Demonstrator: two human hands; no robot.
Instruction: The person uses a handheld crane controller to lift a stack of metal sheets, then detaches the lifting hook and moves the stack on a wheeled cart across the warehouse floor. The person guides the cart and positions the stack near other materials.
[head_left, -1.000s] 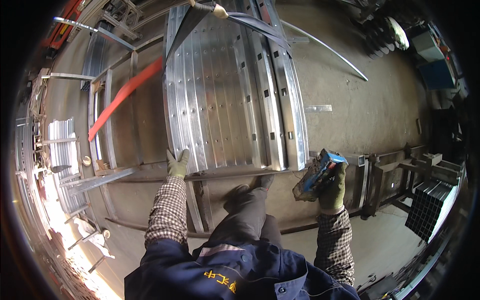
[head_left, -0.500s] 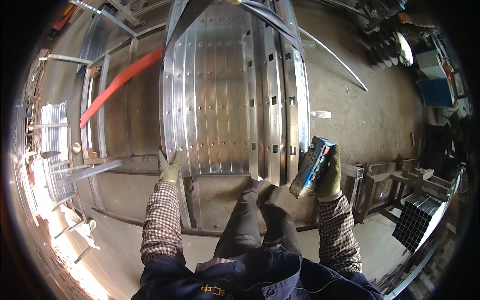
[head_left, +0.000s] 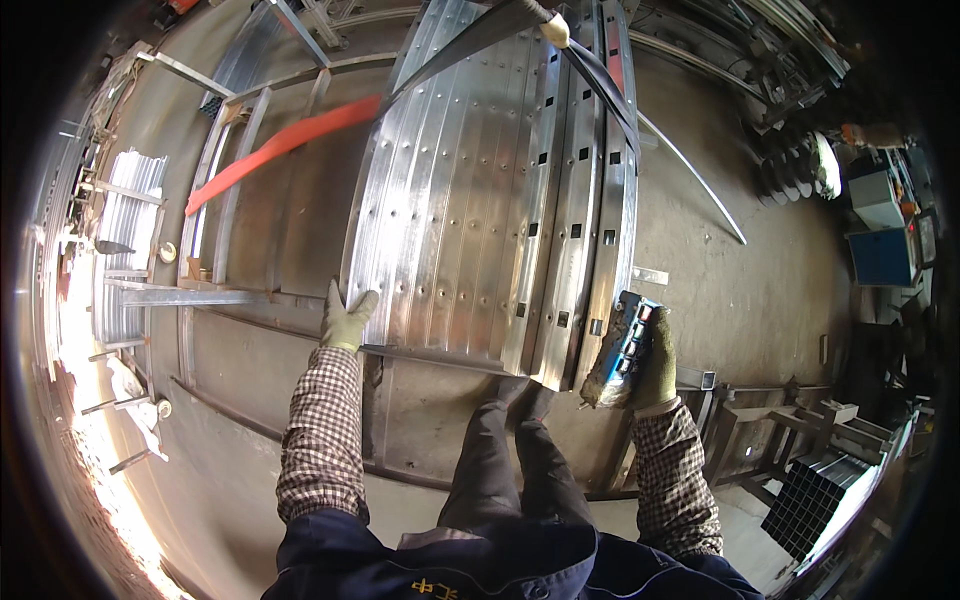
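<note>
A strapped stack of long, shiny metal deck panels [head_left: 440, 220] stretches away in front of me, with dimples in rows and square-holed channels along the right side. My left hand [head_left: 347, 318], in a pale green glove, touches the stack's near left corner, thumb and fingers spread apart. Beside the near right corner, my gloved right hand [head_left: 658, 365] grips a blue remote control [head_left: 628, 340] with a row of buttons. Its lower end looks grimy or wrapped. Dark lifting straps [head_left: 470, 50] run round the stack and meet at a pale fitting [head_left: 554, 32] above it.
On the left, a red strap [head_left: 285, 145] slants over a metal frame [head_left: 240, 190]. A thin rod [head_left: 700, 185] lies on the floor to the right. Bundled square tubes [head_left: 815, 505] and a steel stand [head_left: 760, 430] are at lower right. Low rails cross near my feet.
The whole view has turned clockwise, so the panel stack now slants to the upper right. Both hands keep their places at its near corners, and the remote stays in my right hand.
</note>
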